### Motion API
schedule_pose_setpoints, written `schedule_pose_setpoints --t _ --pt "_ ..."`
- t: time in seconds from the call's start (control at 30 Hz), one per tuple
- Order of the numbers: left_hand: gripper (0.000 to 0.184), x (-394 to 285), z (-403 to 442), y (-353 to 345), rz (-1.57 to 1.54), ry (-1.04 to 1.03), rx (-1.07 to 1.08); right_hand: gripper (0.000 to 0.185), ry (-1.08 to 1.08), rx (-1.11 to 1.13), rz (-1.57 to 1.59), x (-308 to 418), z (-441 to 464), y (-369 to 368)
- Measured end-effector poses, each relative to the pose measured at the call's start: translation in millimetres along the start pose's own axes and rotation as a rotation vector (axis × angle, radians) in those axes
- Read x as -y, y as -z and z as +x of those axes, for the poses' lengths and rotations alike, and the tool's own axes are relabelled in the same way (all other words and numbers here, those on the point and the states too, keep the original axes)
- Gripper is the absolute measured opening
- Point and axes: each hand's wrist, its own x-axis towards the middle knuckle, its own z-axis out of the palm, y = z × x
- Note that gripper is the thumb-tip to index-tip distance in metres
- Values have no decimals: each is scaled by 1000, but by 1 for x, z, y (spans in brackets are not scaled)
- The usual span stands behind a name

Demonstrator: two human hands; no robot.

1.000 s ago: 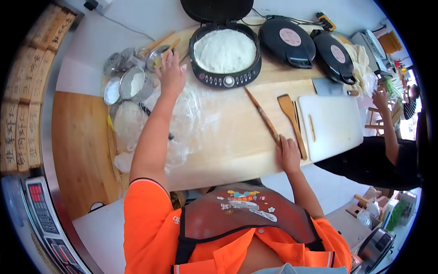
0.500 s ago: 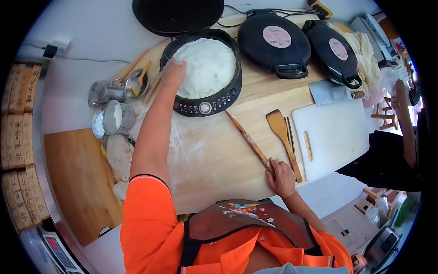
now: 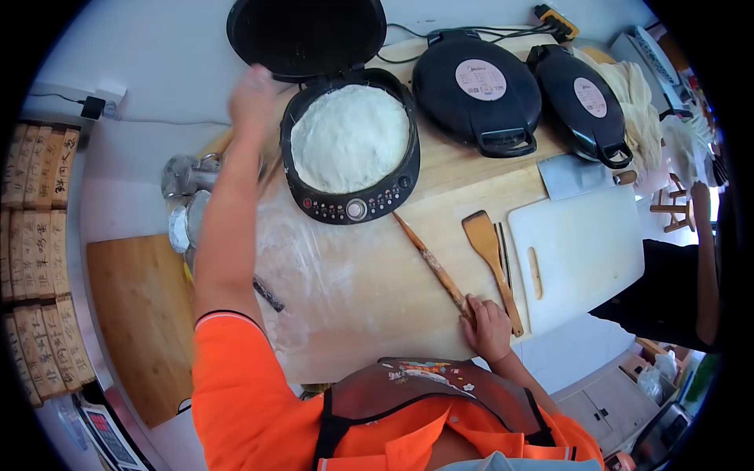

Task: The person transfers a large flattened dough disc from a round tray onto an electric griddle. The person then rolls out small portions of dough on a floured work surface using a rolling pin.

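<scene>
Nearest your left grip (image 3: pixel 251 96), the round black griddle (image 3: pixel 382 207) stands open at 11 o'clock on the desk (image 3: pixel 369 290), its lid (image 3: pixel 322 35) raised, pale domed dough (image 3: pixel 349 141) nearly filling the pan. Your slender, flour-marked wooden rolling pin (image 3: pixel 432 266) slants toward 11 o'clock, its 5 o'clock end in your right grip (image 3: pixel 488 330).

Left fingers (image 3: pixel 256 78) blurred, raised black lid (image 3: pixel 306 35) cropped at top.

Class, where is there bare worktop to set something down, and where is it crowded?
Bare but floury: worktop between the dark stick and rolling pin, below the open griddle. Crowded: right side, with spatula, cutting board and cleaver.
</scene>
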Motion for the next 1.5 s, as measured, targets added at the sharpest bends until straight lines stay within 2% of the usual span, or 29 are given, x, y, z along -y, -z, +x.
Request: schedule_pose_setpoints --t 0.07,0.1,0.13,0.17,0.27,0.33,0.37,0.4,0.43,0.53,0.7,0.8,0.9,1.0,1.1,1.3,1.4,1.5 --pt "46 -4 67 29 47 -71 -167 53 -12 20 10 1 0 0" --pt "45 -9 99 41 80 -2 -189 52 -28 29 9 0 0 1" --pt "41 3 133 40 -70 -34 -267 48 -42 40 1 1 0 3" --pt "42 11 169 42 -122 -32 -242 47 -22 41 28 3 1 3" --pt "51 48 258 43 -312 -12 49 43 -50 18 60 1 -3 1" --pt "60 75 306 31 -466 3 168 41 -32 -23 111 -4 -3 8" --pt "61 77 322 33 -538 112 247 40 6 -62 132 -3 -2 10" --pt "63 52 318 32 -458 138 311 38 5 -74 148 -5 -4 9" --pt "67 34 308 31 -403 106 282 38 1 -86 159 -6 -6 9" --pt "74 -18 282 28 -397 200 403 36 7 -90 175 -8 -12 2" --pt "75 -29 279 11 -302 133 500 34 10 -135 167 -7 -8 0" --pt "71 -12 287 14 -67 -65 281 34 3 -130 150 -6 -8 2" --pt "68 31 325 15 47 16 183 33 9 -151 128 -7 -9 0" --pt "69 78 344 -12 -151 170 165 32 13 -161 112 -6 -8 -1" --pt "69 97 353 -2 -313 122 399 32 7 -148 89 -3 -7 3" --pt "61 66 300 12 -534 185 474 33 4 -149 56 -1 -9 -4" --pt "59 62 297 13 -438 234 414 34 14 -143 53 -4 -9 -2" --pt "60 68 291 21 -380 130 357 33 4 -118 73 -4 -7 5"
